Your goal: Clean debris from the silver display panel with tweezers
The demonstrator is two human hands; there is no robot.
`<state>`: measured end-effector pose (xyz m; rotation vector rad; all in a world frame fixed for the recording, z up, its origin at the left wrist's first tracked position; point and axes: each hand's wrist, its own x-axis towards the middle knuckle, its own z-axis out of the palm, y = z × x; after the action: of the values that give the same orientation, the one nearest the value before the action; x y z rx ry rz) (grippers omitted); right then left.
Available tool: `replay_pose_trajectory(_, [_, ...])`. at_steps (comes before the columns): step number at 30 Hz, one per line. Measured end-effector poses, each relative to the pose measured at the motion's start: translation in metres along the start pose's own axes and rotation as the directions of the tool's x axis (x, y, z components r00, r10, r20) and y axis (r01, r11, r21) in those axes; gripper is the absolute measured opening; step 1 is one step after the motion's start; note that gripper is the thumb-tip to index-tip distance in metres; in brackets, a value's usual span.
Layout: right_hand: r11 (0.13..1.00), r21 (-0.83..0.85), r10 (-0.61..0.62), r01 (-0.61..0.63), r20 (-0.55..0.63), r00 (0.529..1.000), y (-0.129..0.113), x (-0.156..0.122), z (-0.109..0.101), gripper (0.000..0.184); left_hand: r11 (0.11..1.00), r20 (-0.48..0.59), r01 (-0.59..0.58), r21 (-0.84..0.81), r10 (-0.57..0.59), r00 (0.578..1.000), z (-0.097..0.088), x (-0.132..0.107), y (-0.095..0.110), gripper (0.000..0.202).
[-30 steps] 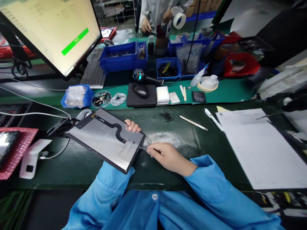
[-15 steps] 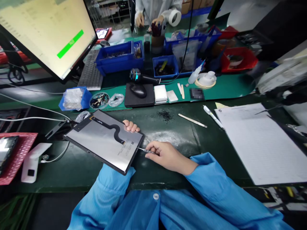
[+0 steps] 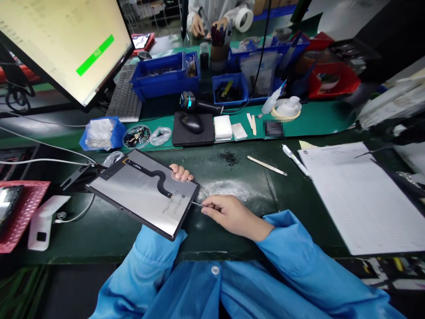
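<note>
A tablet screen panel point(image 3: 146, 195), silver-backed with a dark frame and a black flex cable point(image 3: 156, 174), is held tilted above the bench. My left hand point(image 3: 181, 173) supports it from beneath, with its fingertips curled over the far edge; the palm is hidden. In my right hand point(image 3: 229, 213), thumb and fingers pinch a thin metal tool point(image 3: 196, 204), perhaps a scalpel or tweezers. Its tip touches the panel's right edge. Black crumbs point(image 3: 229, 157) and a pale wooden stick point(image 3: 266, 165) lie on the bench beyond my right hand.
Paper sheets point(image 3: 361, 199) and a white pen point(image 3: 295, 160) are on the right. Further back are a mouse point(image 3: 191, 122), a barcode scanner point(image 3: 199, 104) and blue bins point(image 3: 162, 75). A monitor point(image 3: 66, 44) stands at upper left. A co-worker's hands point(image 3: 198, 26) show across the bench.
The metal tool has turned slightly in my right hand, showing a narrower side. Its tip has shifted slightly up along the panel's edge. My left hand keeps its hold.
</note>
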<state>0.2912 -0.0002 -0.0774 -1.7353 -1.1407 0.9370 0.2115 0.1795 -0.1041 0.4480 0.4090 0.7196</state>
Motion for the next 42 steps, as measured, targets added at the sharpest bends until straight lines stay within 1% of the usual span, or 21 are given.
replay_pose_trajectory(2, [0.998, -0.031, -0.051, 0.05, -0.01, 0.999, -0.001, 0.0, -0.001, 0.015, 1.0, 0.01, -0.002, -0.019, 0.002, 1.0, 0.002, -0.001, 0.001, 0.036])
replay_pose_trajectory(3, [0.999, -0.028, -0.043, 0.042, -0.01, 0.999, -0.001, 0.0, -0.001, 0.016, 1.0, 0.005, -0.004, -0.012, 0.005, 1.0, 0.003, -0.001, 0.001, 0.036])
replay_pose_trajectory(6, [0.998, 0.029, 0.062, -0.062, 0.008, 0.998, 0.001, 0.0, 0.001, 0.013, 0.999, -0.04, -0.011, 0.036, 0.012, 0.999, 0.005, -0.001, 0.001, 0.036])
replay_pose_trajectory(8, [0.995, 0.049, 0.087, -0.088, 0.015, 0.996, 0.002, 0.0, 0.002, 0.014, 0.999, -0.05, -0.01, 0.04, 0.012, 0.999, 0.004, -0.001, 0.0, 0.036])
replay_pose_trajectory(11, [1.0, 0.009, 0.001, -0.001, -0.004, 1.0, 0.0, 0.0, 0.001, 0.008, 1.0, 0.009, -0.008, -0.003, 0.008, 1.0, 0.0, -0.001, 0.0, 0.035])
replay_pose_trajectory(13, [0.998, -0.028, -0.047, 0.047, -0.011, 0.999, -0.001, 0.001, -0.001, 0.014, 0.999, 0.061, -0.008, -0.034, 0.01, 0.998, -0.001, -0.002, 0.0, 0.036])
replay_pose_trajectory(14, [0.999, -0.032, -0.043, 0.043, -0.011, 0.999, 0.0, 0.001, -0.001, 0.015, 0.999, 0.075, -0.011, -0.041, 0.014, 0.997, -0.001, -0.002, 0.0, 0.036])
replay_pose_trajectory(17, [0.998, 0.024, 0.059, -0.06, 0.005, 0.998, 0.003, 0.0, 0.002, 0.011, 0.999, 0.055, -0.014, -0.032, 0.016, 0.998, 0.001, -0.004, 0.0, 0.035])
replay_pose_trajectory(19, [0.993, 0.058, 0.099, -0.099, 0.006, 0.995, 0.004, 0.0, 0.003, 0.014, 1.0, 0.03, -0.011, -0.026, 0.012, 0.999, 0.004, -0.005, 0.001, 0.037])
replay_pose_trajectory(20, [0.994, 0.06, 0.091, -0.091, 0.003, 0.996, 0.004, 0.0, 0.003, 0.013, 1.0, 0.02, -0.005, -0.022, 0.005, 1.0, 0.006, -0.005, 0.002, 0.038])
replay_pose_trajectory(22, [0.999, 0.032, 0.025, -0.025, -0.002, 1.0, 0.002, 0.001, 0.002, 0.009, 1.0, 0.004, 0.005, -0.007, -0.005, 1.0, 0.009, -0.005, 0.004, 0.04])
replay_pose_trajectory(24, [0.999, -0.013, -0.044, 0.044, 0.0, 0.999, 0.001, 0.002, 0.001, 0.015, 1.0, -0.008, 0.018, 0.012, -0.017, 1.0, 0.01, -0.005, 0.005, 0.041])
replay_pose_trajectory(25, [0.998, -0.023, -0.055, 0.055, 0.007, 0.998, 0.001, 0.002, 0.001, 0.018, 1.0, -0.011, 0.019, 0.013, -0.019, 1.0, 0.01, -0.005, 0.005, 0.042])
replay_pose_trajectory(26, [0.999, -0.019, -0.042, 0.043, 0.012, 0.999, 0.001, 0.001, 0.001, 0.018, 1.0, -0.012, 0.018, 0.008, -0.018, 1.0, 0.01, -0.004, 0.005, 0.043])
replay_pose_trajectory(28, [0.999, 0.014, 0.028, -0.029, 0.019, 0.999, 0.002, 0.001, 0.002, 0.012, 1.0, -0.02, 0.013, 0.0, -0.013, 1.0, 0.009, -0.004, 0.004, 0.044])
replay_pose_trajectory(31, [0.995, 0.041, 0.094, -0.094, 0.014, 0.995, 0.003, 0.0, 0.003, 0.013, 1.0, -0.027, 0.001, 0.006, -0.001, 1.0, 0.007, -0.004, 0.002, 0.041])
replay_pose_trajectory(33, [0.998, 0.029, 0.054, -0.055, 0.018, 0.998, 0.001, 0.0, 0.001, 0.011, 1.0, 0.004, -0.001, -0.016, 0.001, 1.0, 0.005, -0.004, 0.002, 0.04])
replay_pose_trajectory(35, [1.0, 0.007, -0.012, 0.012, 0.015, 1.0, -0.001, 0.001, -0.001, 0.015, 0.999, 0.045, 0.005, -0.05, -0.003, 0.999, 0.004, -0.004, 0.002, 0.042])
replay_pose_trajectory(37, [1.0, -0.003, -0.03, 0.03, 0.014, 0.999, -0.002, 0.001, -0.001, 0.018, 0.998, 0.065, 0.008, -0.063, -0.004, 0.998, 0.002, -0.003, 0.002, 0.043])
replay_pose_trajectory(41, [0.992, 0.08, 0.099, -0.099, 0.01, 0.995, 0.002, 0.0, 0.003, 0.013, 0.999, 0.047, -0.01, -0.04, 0.012, 0.999, -0.003, -0.001, 0.0, 0.043])
replay_pose_trajectory(42, [0.989, 0.097, 0.109, -0.11, 0.01, 0.994, 0.002, 0.0, 0.004, 0.013, 1.0, 0.038, -0.012, -0.024, 0.013, 0.999, -0.004, 0.0, 0.0, 0.043])
